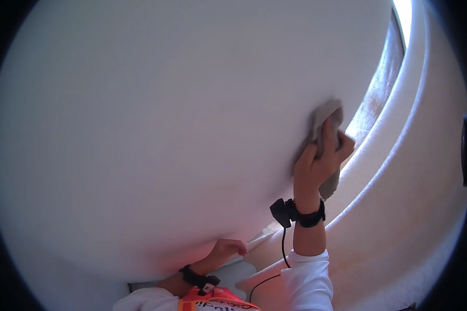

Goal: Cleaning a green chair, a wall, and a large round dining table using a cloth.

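Observation:
My right hand [321, 160] is closed on a grey cloth [328, 111], which bunches over the fingers and hangs down beside the wrist. It presses the cloth against a large smooth white panel [166, 114], close to the panel's right edge. The cloth and fingertips are slightly blurred. Lower down, in front of my body, my left hand [225, 252] is by the panel's lower edge. Its fingers are loosely bent and nothing shows in them; the thumb and palm are hidden.
A curved, pale moulded wall [399, 192] with raised ridges runs along the right. Between it and the panel lies a bright narrow gap [379, 88]. Black straps with small devices circle both wrists, and a black cable [284, 246] trails from the right strap [310, 215].

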Action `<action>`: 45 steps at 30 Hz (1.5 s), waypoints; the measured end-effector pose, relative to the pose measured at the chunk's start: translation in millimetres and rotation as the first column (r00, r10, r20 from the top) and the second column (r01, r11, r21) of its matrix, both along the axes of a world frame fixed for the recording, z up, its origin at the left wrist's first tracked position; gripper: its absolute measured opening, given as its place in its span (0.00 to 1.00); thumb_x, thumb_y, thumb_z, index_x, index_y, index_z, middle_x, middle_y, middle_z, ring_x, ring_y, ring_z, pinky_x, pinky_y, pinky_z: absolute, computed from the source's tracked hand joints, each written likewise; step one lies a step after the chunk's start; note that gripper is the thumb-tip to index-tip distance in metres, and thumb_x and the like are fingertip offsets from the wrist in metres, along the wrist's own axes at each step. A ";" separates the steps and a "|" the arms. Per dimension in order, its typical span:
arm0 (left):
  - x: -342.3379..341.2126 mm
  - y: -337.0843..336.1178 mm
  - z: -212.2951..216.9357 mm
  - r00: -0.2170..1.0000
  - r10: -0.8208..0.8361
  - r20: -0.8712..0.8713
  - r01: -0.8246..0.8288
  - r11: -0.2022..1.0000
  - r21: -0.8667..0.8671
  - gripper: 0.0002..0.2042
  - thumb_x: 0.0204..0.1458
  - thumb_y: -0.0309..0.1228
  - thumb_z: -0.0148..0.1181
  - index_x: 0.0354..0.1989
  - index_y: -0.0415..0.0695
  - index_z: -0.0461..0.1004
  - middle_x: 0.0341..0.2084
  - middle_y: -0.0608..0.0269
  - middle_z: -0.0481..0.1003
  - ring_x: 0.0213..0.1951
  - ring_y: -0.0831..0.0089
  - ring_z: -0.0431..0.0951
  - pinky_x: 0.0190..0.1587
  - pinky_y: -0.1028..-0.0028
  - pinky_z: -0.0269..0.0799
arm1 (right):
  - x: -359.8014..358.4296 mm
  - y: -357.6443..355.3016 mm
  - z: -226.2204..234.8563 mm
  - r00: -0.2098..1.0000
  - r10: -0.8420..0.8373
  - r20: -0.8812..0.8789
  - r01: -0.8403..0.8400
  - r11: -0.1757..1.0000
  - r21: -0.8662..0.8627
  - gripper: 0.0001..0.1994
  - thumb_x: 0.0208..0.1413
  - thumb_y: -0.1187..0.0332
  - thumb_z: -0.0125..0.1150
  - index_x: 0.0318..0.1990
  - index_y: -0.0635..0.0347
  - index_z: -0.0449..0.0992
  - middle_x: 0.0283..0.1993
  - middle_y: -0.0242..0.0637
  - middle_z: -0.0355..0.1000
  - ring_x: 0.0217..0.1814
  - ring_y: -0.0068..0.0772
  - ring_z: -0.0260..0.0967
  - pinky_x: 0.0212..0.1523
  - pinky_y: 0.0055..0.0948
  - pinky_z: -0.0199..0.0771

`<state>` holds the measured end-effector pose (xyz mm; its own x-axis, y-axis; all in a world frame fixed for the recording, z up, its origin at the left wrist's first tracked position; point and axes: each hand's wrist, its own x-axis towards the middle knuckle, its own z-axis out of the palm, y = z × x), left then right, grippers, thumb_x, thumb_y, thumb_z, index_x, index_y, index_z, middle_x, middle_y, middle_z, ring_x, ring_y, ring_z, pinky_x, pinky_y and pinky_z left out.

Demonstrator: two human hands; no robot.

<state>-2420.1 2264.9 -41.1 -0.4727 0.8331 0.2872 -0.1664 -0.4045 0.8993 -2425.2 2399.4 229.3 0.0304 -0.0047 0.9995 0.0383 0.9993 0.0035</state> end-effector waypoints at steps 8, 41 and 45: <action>0.9 2.1 -6.1 1.000 0.030 -0.006 -0.030 1.000 -0.001 0.06 0.47 0.18 0.48 0.26 0.37 0.73 0.23 0.64 0.73 0.29 0.79 0.71 0.36 0.80 0.66 | 16.8 -10.0 -131.8 0.967 -0.011 0.254 -0.108 0.886 0.450 0.12 0.44 0.72 0.51 0.38 0.48 0.74 0.41 0.42 0.58 0.42 0.46 0.57 0.40 0.50 0.56; 3.0 7.8 -3.1 0.981 0.191 -0.010 -0.192 0.981 -0.032 0.08 0.42 0.16 0.44 0.22 0.34 0.72 0.23 0.56 0.72 0.28 0.69 0.71 0.35 0.75 0.66 | 3.0 21.1 -75.8 0.990 0.048 0.135 -0.064 0.991 0.119 0.26 0.40 0.69 0.50 0.52 0.63 0.61 0.53 0.51 0.54 0.54 0.50 0.51 0.51 0.51 0.50; 1.4 1.8 6.8 0.912 0.392 -0.116 -0.363 0.908 0.210 0.11 0.42 0.14 0.40 0.27 0.35 0.72 0.29 0.55 0.72 0.32 0.70 0.71 0.37 0.75 0.65 | 7.1 23.0 -150.6 0.964 0.156 0.217 -0.191 0.970 0.152 0.24 0.42 0.63 0.52 0.50 0.58 0.63 0.57 0.47 0.52 0.61 0.47 0.46 0.56 0.59 0.41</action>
<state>-2418.7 2266.8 -34.3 -0.6801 0.5276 0.5091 0.1643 -0.5671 0.8071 -2418.0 2422.4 78.7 -0.1564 -0.1875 0.9697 -0.1544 0.9744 0.1635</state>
